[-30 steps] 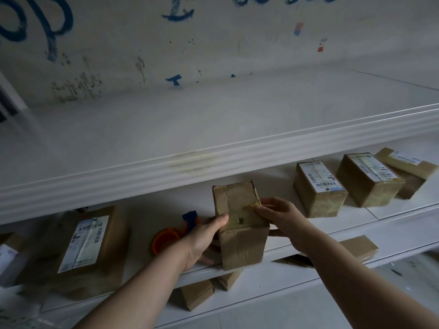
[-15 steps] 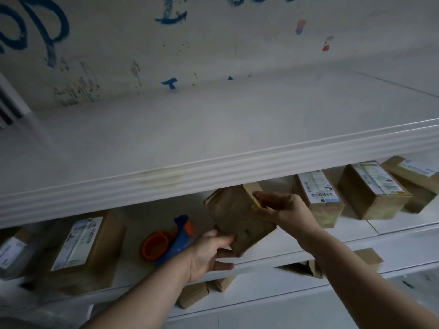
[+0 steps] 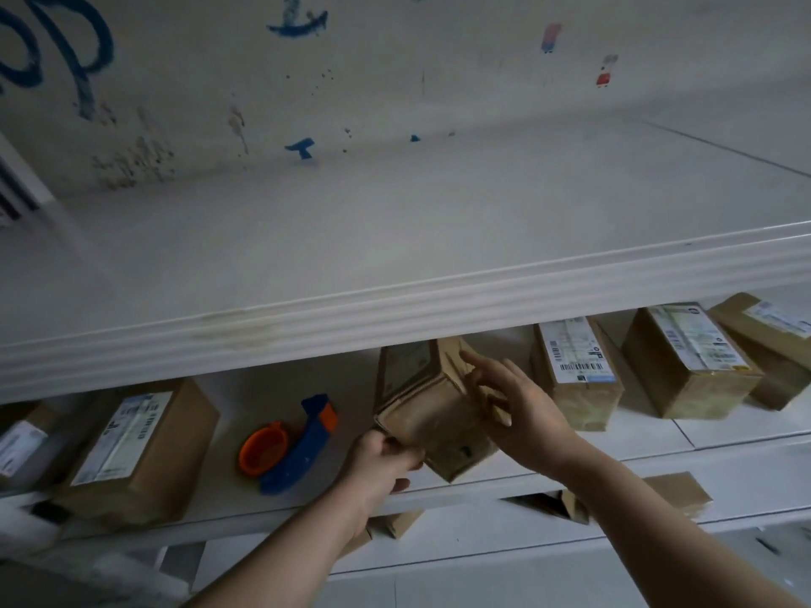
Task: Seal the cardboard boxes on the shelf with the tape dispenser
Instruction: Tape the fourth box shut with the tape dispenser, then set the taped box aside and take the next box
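A small brown cardboard box lies tilted on the white middle shelf, one end toward me. My left hand grips its near left corner. My right hand rests on its right side, fingers spread over a loose flap. The blue and orange tape dispenser lies on the shelf just left of the box, with neither hand on it.
Labelled boxes stand on the same shelf: one at the left, three at the right. The upper shelf's front lip overhangs the box. More cardboard pieces lie on the lower shelf.
The box went from standing upright to lying tipped over on the shelf. My left hand slid from its side to its near corner; my right hand shifted onto its right side.
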Motion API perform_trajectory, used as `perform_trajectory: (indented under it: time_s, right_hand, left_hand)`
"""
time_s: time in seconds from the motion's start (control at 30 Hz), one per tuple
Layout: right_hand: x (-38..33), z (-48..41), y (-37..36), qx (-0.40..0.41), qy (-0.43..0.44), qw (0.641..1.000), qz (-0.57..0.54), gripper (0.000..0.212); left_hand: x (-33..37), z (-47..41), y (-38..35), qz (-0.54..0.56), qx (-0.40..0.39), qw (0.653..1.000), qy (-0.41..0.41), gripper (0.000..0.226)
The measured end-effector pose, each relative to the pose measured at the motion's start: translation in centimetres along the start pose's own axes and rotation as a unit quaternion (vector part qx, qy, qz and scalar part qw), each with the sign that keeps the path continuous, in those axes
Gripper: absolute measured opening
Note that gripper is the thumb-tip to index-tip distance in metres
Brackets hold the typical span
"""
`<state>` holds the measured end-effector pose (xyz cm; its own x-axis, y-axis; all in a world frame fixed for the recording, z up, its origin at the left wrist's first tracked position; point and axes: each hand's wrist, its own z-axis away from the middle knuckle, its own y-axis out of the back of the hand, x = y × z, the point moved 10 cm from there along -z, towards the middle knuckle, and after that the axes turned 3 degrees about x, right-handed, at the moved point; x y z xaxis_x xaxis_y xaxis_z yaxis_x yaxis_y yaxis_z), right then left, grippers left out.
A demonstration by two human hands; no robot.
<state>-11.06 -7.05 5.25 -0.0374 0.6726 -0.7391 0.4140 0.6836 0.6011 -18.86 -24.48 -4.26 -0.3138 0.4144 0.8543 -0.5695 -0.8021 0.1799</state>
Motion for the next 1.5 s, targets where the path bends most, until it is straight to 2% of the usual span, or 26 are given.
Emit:
perform_trajectory:
  time_s: [0.07,0.17,0.27,0.33,0.4,0.47,0.5,0.57,0.7,0.83,0.93,1.07,1.13,1.23,1.3,1.43,1.5]
  right_hand:
    - [2.0,0.6,-0.6,0.016,-0.029,0.999,-0.037,0.093]
    - [4.7,1.7,-2.5,-0.019,-0.1,0.993,-0.052,0.094]
    - [6.5,2.6,-4.5,-0.106,-0.141,0.984,0.013,0.124]
    - [6.5,2.6,-4.4,-0.101,-0.144,0.981,0.087,0.13]
    - [5.0,2.0,-3.4,-0.033,-0.091,0.981,0.168,0.119]
    - [3.2,1.8,-2.9,0.027,-0.009,0.97,0.24,0.099]
    - [3.0,1.8,-2.7,0.041,0.001,0.964,0.264,0.091]
    - [3.4,1.5,-2.5,0.033,-0.022,0.951,0.307,0.081]
    - [5.0,-0.6,-1.8,-0.005,-0.084,0.942,0.326,0.075]
    - [5.5,-3.5,-0.5,-0.005,-0.121,0.922,0.367,0.076]
    - [3.6,-4.4,-1.7,-0.01,-0.083,0.904,0.418,0.074]
    - [-2.0,-4.2,-7.1,-0.027,0.059,0.941,0.332,0.069]
    - [-3.6,-4.0,-10.2,-0.053,0.092,0.946,0.306,0.06]
    - [-4.9,-3.8,-14.2,-0.084,0.11,0.944,0.301,0.052]
    - [-6.4,-4.0,-16.7,-0.093,0.137,0.938,0.305,0.049]
    - [-9.2,-4.0,-23.6,-0.185,0.141,0.931,0.281,0.054]
    - [-9.9,-4.4,-25.5,-0.162,0.091,0.939,0.289,0.058]
  left_hand:
    - [0.2,-0.1,0.3,-0.01,0.015,1.0,-0.009,0.029]
    - [0.6,0.1,-0.2,-0.051,0.0,0.999,-0.009,0.029]
    - [0.2,0.0,-1.2,-0.107,-0.037,0.993,0.006,0.042]
    - [0.0,-0.2,-1.4,-0.14,-0.035,0.989,0.01,0.045]
    - [0.2,-0.6,-1.5,-0.153,-0.021,0.988,0.002,0.04]
    - [0.6,-0.8,-1.9,-0.145,-0.014,0.989,-0.008,0.034]
    - [0.7,-1.0,-2.1,-0.142,-0.014,0.99,-0.009,0.03]
    - [0.4,-1.6,-2.6,-0.136,-0.024,0.99,0.0,0.029]
    - [-0.3,-2.5,-3.1,-0.116,-0.05,0.992,0.026,0.047]
    - [0.6,-2.4,-1.4,-0.183,-0.008,0.983,-0.004,0.049]
    - [0.7,-1.9,0.8,-0.181,0.012,0.983,-0.011,0.041]
    - [-0.3,-1.3,4.0,-0.192,0.032,0.981,-0.005,0.035]
    - [-1.0,-1.0,5.9,-0.185,0.047,0.982,0.005,0.032]
    - [-2.2,-0.2,9.0,-0.172,0.056,0.983,0.018,0.029]
    - [-2.7,0.0,11.5,-0.174,0.065,0.983,-0.007,0.025]
    - [-1.3,1.0,18.8,-0.224,0.17,0.953,-0.116,0.02]
    - [-0.7,1.7,22.2,-0.246,0.218,0.933,-0.143,0.019]
